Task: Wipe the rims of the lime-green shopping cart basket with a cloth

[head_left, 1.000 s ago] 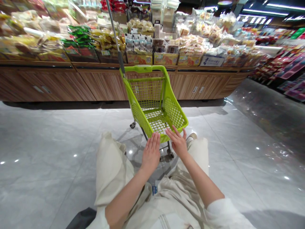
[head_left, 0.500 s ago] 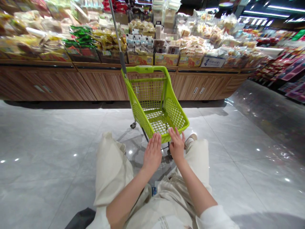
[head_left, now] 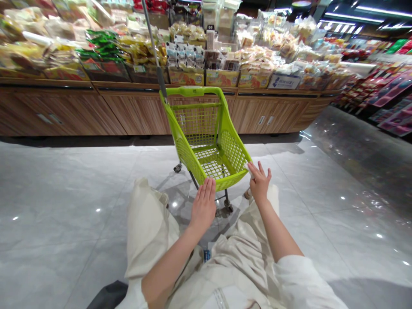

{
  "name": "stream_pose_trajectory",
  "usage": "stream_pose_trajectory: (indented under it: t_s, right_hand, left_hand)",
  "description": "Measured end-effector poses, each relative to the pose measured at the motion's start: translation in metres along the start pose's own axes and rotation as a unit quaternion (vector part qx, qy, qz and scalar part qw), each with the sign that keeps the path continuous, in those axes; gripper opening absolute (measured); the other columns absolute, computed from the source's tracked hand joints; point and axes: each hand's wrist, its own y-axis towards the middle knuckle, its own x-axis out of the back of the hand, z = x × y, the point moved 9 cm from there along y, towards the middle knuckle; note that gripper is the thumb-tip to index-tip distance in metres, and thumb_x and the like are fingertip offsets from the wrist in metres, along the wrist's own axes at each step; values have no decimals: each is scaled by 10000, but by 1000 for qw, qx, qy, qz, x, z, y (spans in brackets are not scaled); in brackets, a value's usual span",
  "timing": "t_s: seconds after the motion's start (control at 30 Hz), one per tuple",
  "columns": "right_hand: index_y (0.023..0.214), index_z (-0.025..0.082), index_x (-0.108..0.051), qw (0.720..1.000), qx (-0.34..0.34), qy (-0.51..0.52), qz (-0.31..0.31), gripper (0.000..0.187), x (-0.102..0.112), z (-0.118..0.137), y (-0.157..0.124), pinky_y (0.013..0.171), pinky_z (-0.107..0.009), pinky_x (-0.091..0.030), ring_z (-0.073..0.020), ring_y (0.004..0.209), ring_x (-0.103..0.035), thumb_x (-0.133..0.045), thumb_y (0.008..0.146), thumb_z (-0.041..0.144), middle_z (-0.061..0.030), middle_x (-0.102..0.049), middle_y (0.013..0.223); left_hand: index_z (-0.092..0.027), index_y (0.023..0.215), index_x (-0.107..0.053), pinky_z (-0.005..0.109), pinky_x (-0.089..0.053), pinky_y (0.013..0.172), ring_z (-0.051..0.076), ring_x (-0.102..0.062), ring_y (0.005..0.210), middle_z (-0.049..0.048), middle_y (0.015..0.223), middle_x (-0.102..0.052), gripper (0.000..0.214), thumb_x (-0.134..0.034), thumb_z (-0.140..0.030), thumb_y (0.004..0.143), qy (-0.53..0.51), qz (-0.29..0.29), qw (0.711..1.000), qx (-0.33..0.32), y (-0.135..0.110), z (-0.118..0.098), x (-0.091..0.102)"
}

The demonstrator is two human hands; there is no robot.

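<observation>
A small lime-green shopping cart with an empty mesh basket stands on the floor in front of me, its handle on the far side. My left hand lies flat with the fingers together, its tips at the cart's near rim. My right hand is open with the fingers spread, beside the cart's near right corner. A small pale thing shows at its fingertips, and I cannot make out what it is. My knees in cream trousers frame the cart's wheels.
A long wooden display counter piled with packaged snacks runs across behind the cart. A grey pole rises at the cart's far left corner. More shelves line the aisle at the right. The floor is glossy grey tile.
My right hand has slid from the middle of the cart's near rim out to its right corner and spread its fingers. The left hand has hardly moved.
</observation>
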Motion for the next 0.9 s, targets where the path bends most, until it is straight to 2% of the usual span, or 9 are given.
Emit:
stream_pose_trajectory:
  t_s: [0.1, 0.3, 0.4, 0.47, 0.57, 0.67, 0.73, 0.8, 0.9]
  right_hand:
    - [1351, 268, -558, 999, -33, 8, -12, 716, -5, 16, -7, 1178, -584, -158, -223, 1437, -388, -378, 707, 9, -33, -580, 1416]
    - [1416, 262, -492, 993, 67, 74, 64, 776, -21, 133, -40, 1217, -496, -107, -168, 1450, -358, -374, 701, -15, -24, -557, 1445]
    - [1435, 272, -467, 988, 99, 68, 101, 809, -22, 156, -45, 1226, -496, -46, -162, 1463, -330, -386, 686, -24, -16, -545, 1457]
    - [1431, 293, -470, 985, 119, 46, 112, 821, -18, 148, -41, 1221, -526, -3, -173, 1474, -308, -396, 679, -27, -1, -561, 1441]
    - [1396, 305, -509, 988, 115, 18, 98, 801, -11, 104, -28, 1216, -545, -6, -177, 1471, -316, -395, 675, -26, 14, -587, 1414]
    - [1352, 310, -550, 998, 43, -11, 47, 771, -3, 44, -12, 1203, -575, -44, -186, 1456, -347, -386, 671, -11, 18, -606, 1391]
    - [1339, 317, -559, 999, -6, -29, 15, 760, 1, 18, -6, 1188, -609, -53, -198, 1452, -356, -382, 671, -2, 13, -613, 1383]
    - [1349, 314, -549, 999, -36, -38, -4, 761, 2, 13, -6, 1175, -633, -48, -210, 1450, -360, -382, 675, 3, -1, -607, 1390]
    - [1389, 305, -511, 999, -34, -28, 5, 780, -5, 46, -17, 1174, -634, -28, -218, 1448, -363, -385, 682, 1, -19, -593, 1407]
  left_hand:
    - [-48, 1557, -57, 432, -232, 1232, 241, -96, 1526, 149, 1636, -187, 822, -452, -122, 840, -8, -1, 1000, 2, 1, -1, 0]
    - [-35, 1553, -73, 441, -240, 1230, 253, -84, 1525, 157, 1633, -197, 822, -461, -130, 834, -5, -3, 1000, 6, 0, -2, -2]
    - [-37, 1553, -82, 441, -240, 1231, 256, -95, 1523, 157, 1630, -211, 806, -449, -135, 843, 3, -5, 1000, 7, -1, -1, -1]
    - [-48, 1556, -75, 433, -244, 1229, 244, -102, 1523, 148, 1630, -214, 816, -443, -115, 831, 5, -1, 1000, 4, -2, 0, 1]
    - [-67, 1560, -62, 434, -250, 1226, 233, -109, 1523, 139, 1633, -210, 818, -433, -107, 832, 6, 4, 1000, -1, -2, 1, 3]
    - [-62, 1560, -62, 435, -242, 1228, 239, -108, 1523, 143, 1633, -201, 799, -425, -116, 850, 6, 5, 1000, -3, -2, 1, 3]
    - [-58, 1559, -58, 435, -240, 1228, 240, -110, 1523, 147, 1631, -206, 796, -424, -115, 855, 6, 4, 1000, -3, -1, 0, 1]
    - [-57, 1559, -48, 438, -244, 1227, 241, -115, 1522, 151, 1629, -214, 804, -429, -110, 853, 3, -2, 1000, -1, 0, -2, 0]
    - [-51, 1558, -39, 437, -257, 1223, 245, -122, 1521, 157, 1626, -220, 818, -438, -99, 844, -4, -12, 1000, 12, 2, -6, -1]
